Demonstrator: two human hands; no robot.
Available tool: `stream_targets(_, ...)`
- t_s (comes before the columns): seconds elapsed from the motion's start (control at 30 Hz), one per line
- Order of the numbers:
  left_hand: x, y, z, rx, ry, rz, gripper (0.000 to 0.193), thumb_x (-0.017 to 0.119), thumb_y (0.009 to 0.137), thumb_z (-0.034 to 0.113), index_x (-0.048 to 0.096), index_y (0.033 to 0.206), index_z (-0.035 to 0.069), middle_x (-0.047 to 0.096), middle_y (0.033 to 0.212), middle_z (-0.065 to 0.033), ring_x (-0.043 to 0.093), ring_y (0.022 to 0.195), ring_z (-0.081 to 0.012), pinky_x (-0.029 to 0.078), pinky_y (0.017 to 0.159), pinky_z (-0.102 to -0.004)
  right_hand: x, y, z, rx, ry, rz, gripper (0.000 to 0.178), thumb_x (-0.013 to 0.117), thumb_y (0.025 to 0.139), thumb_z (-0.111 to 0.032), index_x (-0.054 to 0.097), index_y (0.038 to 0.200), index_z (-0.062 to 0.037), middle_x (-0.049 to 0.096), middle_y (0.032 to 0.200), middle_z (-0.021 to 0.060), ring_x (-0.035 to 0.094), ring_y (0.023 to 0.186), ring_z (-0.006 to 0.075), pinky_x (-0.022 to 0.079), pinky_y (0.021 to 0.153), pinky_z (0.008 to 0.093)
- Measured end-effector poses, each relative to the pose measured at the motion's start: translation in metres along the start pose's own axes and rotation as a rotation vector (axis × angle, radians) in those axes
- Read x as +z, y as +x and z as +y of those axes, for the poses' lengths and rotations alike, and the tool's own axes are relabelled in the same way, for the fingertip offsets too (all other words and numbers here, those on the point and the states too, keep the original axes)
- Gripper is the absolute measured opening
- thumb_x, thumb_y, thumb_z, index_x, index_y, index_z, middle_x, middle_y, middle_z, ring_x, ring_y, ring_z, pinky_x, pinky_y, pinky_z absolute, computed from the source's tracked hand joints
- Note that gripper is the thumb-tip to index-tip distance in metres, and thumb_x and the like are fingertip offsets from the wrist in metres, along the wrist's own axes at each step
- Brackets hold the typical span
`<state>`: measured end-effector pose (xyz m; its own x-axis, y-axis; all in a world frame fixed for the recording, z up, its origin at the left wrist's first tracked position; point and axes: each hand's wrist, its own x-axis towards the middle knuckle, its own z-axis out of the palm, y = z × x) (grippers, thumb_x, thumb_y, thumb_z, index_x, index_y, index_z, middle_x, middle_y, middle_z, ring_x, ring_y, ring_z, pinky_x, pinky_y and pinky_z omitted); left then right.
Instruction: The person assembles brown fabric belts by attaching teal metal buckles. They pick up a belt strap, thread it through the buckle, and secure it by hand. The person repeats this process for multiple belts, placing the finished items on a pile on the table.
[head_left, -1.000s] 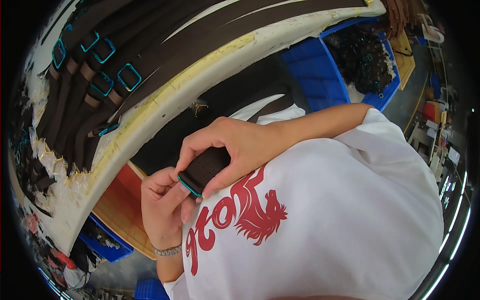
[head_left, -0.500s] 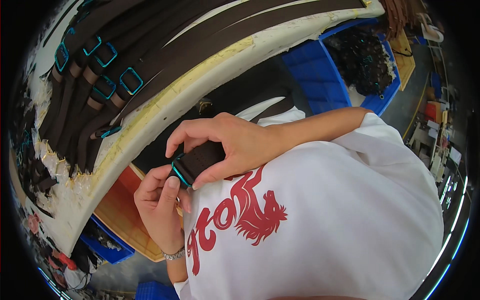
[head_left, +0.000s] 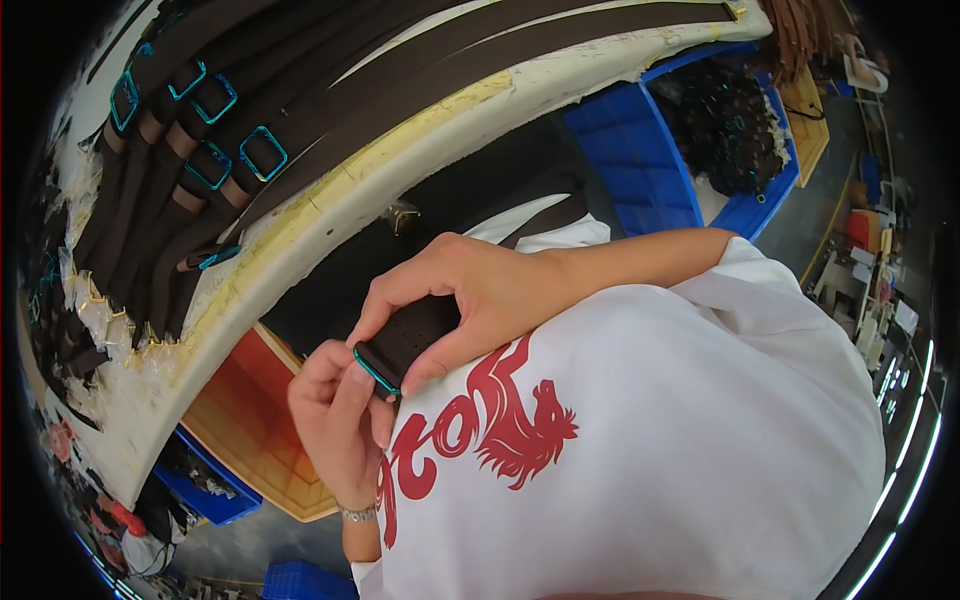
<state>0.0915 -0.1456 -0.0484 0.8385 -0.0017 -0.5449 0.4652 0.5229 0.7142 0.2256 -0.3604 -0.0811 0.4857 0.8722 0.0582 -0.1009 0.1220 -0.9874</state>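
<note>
Close to my body, my left hand [head_left: 340, 420] pinches the teal metal buckle [head_left: 376, 372] of a dark brown belt between thumb and fingers. My right hand [head_left: 465, 295] arches over the belt strap [head_left: 415, 335], its thumb and fingertips gripping the strap's sides near the buckle. A row of holes shows faintly on the strap. The rest of that belt is hidden behind my right hand and forearm. On the bench ahead, several dark brown belts with teal buckles [head_left: 263, 153] lie side by side with brown loops.
The pale, worn bench edge [head_left: 300, 225] curves across in front of me. Beyond it at the right stands a blue crate [head_left: 690, 190] filled with dark belts. Below the bench are a wooden tray [head_left: 290, 470] and another blue bin [head_left: 225, 505]. Brown straps [head_left: 795, 40] hang at the far right.
Both hands have shifted slightly right and toward me with the belt. The buckle has turned and now shows more edge-on. My fingers remain on the belt.
</note>
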Motion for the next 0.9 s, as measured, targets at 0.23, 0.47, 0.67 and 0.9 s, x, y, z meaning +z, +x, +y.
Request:
stream_targets(0.23,0.037,-0.011,0.041,0.577,1.246,0.226,0.018,0.07,0.094,-0.009,0.075,0.11,-0.002,0.07,0.103,-0.0133,0.065,0.069,-0.017,0.048,0.058,-0.0271,0.0,0.007,-0.01,0.163,0.038,-0.053,0.039,0.089,0.083,-0.014,0.074,0.117,-0.0039,0.079,0.104,0.007,0.074,0.092,0.015,0.057,0.081,0.0295)
stream_targets(0.47,0.015,0.018,0.069,0.571,1.159,-0.384,0.02,0.083,0.076,0.005,0.078,0.095,0.004,0.067,0.098,-0.0118,0.06,0.089,-0.0273,0.047,0.074,-0.037,0.003,0.013,-0.003,0.18,0.173,-0.204,0.041,0.093,0.076,-0.025,0.077,0.105,-0.0009,0.078,0.093,0.0098,0.073,0.085,0.0188,0.056,0.079,0.033)
stream_targets(0.67,0.036,0.026,0.07,0.448,0.768,-0.325,0.02,0.08,0.083,0.005,0.072,0.101,0.0,0.068,0.1,-0.012,0.062,0.092,-0.0282,0.049,0.086,-0.0373,0.004,0.025,-0.011,0.295,0.116,-0.37,0.045,0.094,0.078,-0.027,0.079,0.11,0.0016,0.078,0.096,0.0118,0.074,0.088,0.0205,0.056,0.078,0.0326)
stream_targets(0.9,0.004,0.009,0.042,0.576,0.503,-0.171,0.018,0.075,0.093,0.011,0.066,0.097,-0.004,0.073,0.088,-0.0139,0.065,0.074,-0.0245,0.053,0.084,-0.0407,-0.001,0.038,0.004,0.016,0.001,-0.312,0.052,0.092,0.083,-0.034,0.075,0.119,-0.0005,0.079,0.107,0.0152,0.075,0.099,0.0244,0.057,0.089,0.0358)
